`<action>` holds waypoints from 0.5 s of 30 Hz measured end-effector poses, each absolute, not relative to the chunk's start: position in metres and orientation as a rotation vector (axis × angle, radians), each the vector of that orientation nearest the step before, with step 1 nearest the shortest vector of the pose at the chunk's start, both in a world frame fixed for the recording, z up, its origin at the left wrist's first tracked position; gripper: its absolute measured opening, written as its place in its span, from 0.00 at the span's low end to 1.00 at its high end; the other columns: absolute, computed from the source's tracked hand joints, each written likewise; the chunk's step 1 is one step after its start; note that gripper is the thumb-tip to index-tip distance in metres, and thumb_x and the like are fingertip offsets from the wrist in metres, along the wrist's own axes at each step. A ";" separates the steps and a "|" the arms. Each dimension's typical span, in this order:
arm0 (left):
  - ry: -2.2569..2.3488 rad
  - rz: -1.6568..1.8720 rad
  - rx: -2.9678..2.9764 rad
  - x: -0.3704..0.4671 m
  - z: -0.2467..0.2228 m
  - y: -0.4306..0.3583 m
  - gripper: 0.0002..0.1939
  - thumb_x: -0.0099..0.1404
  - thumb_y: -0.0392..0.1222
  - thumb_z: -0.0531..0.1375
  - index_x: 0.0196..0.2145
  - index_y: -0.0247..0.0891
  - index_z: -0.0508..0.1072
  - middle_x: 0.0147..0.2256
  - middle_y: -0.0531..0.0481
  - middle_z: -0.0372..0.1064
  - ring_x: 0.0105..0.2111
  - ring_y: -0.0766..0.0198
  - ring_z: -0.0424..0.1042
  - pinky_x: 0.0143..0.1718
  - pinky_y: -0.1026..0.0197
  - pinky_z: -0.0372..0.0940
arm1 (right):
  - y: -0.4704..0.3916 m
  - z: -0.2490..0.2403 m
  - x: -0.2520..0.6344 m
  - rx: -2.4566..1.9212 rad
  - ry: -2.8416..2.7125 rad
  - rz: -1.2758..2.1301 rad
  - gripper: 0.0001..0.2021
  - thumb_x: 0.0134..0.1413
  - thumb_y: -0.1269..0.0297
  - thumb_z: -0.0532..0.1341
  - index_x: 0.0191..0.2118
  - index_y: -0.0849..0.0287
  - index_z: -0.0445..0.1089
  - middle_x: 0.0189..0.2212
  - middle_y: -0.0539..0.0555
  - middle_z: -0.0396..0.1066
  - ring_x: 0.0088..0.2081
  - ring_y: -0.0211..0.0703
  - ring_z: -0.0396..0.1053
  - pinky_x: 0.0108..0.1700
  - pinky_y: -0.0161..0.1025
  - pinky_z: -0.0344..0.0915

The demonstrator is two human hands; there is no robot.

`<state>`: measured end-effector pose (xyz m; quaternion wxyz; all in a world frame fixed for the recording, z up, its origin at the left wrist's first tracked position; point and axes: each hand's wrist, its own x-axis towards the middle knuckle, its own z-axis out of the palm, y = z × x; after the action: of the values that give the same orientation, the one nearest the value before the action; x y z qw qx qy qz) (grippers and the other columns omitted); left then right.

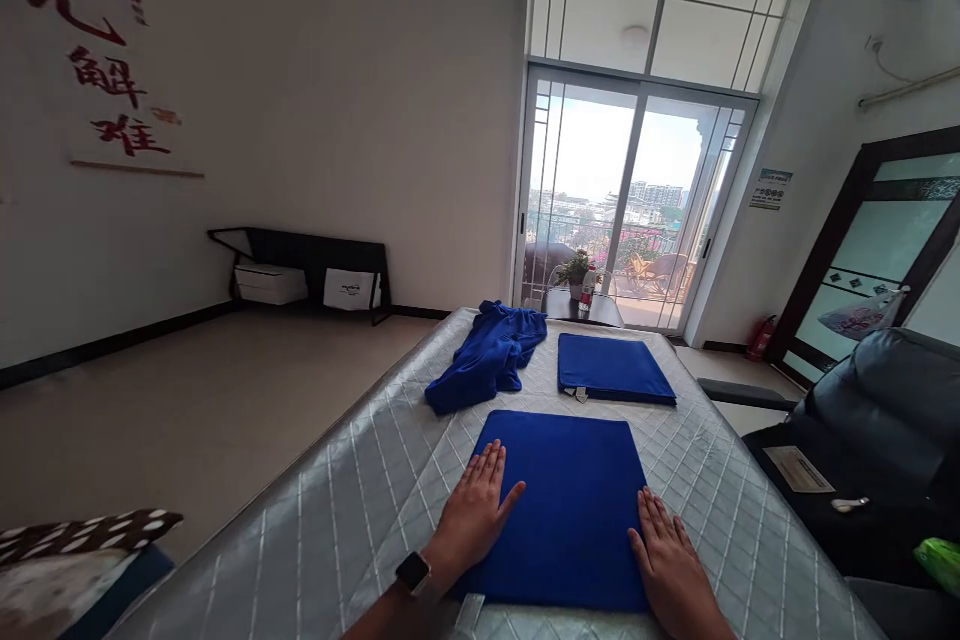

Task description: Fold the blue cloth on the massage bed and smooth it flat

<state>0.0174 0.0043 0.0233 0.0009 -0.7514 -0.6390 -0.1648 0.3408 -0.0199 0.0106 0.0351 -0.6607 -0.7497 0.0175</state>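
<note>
A flat blue cloth square [566,510] lies in front of me on the quilted silver-grey mattress [360,490]. My left hand [478,505], with a watch on the wrist, rests flat on its left edge, fingers stretched forward. Along the right edge lies my right hand [667,545], its fingers extended and partly on the mattress. A pale tag [470,612] sticks out at the near left corner. Farther off is a folded stack of blue cloth [615,367] with small white tags, and left of it a crumpled blue cloth [491,355].
At the right stands a black leather armchair [870,430] with a card on its seat. A small table [581,308] with a plant and bottle is beyond the mattress. By the left wall is a black shelf [315,265]. Cushions [75,570] sit at lower left.
</note>
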 end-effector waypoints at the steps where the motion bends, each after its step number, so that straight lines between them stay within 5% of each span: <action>1: -1.947 -0.508 -2.446 0.030 0.028 0.000 0.41 0.72 0.65 0.39 0.68 0.29 0.54 0.68 0.38 0.47 0.68 0.51 0.48 0.68 0.48 0.48 | -0.019 0.010 0.341 -2.027 -2.309 0.041 0.33 0.66 0.52 0.37 0.71 0.65 0.43 0.71 0.54 0.39 0.71 0.44 0.36 0.70 0.49 0.37; 6: -1.580 -0.542 -2.871 0.118 0.038 -0.013 0.38 0.73 0.62 0.38 0.69 0.33 0.51 0.69 0.42 0.45 0.69 0.54 0.44 0.68 0.51 0.46 | -0.018 0.006 0.342 -1.998 -2.324 0.015 0.33 0.66 0.53 0.38 0.70 0.66 0.44 0.71 0.56 0.40 0.71 0.47 0.37 0.70 0.50 0.38; 15: -1.445 -0.659 -2.965 0.196 0.020 -0.012 0.35 0.74 0.59 0.35 0.70 0.36 0.44 0.70 0.46 0.41 0.70 0.56 0.39 0.70 0.51 0.41 | -0.021 0.009 0.348 -1.956 -2.409 0.071 0.29 0.64 0.59 0.42 0.69 0.51 0.51 0.71 0.49 0.40 0.71 0.47 0.36 0.70 0.52 0.37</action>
<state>0.1961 -0.0124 0.0205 -0.1109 -0.8761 -0.4270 -0.1947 0.3480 -0.0208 0.0090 0.0188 -0.6299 -0.7761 0.0227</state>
